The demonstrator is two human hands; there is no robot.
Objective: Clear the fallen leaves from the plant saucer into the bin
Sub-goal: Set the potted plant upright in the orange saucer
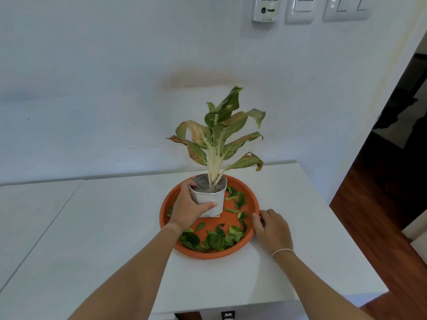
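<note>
A round orange saucer (251, 202) lies on the white table. In its back half stands a white plant pot (216, 196) with a tall green and yellowing plant (219, 135). My left hand (188, 207) grips the pot's left side, thumb across its front. Several green fallen leaves (215, 240) lie scattered over the saucer's front and right side. My right hand (271, 229) rests against the saucer's right rim, thumb on the edge. No bin is in view.
The white table (300, 262) ends at the right, with a wooden floor (379, 204) beyond it. A white wall with switch plates (346, 8) rises behind. A second white surface (30, 215) adjoins on the left.
</note>
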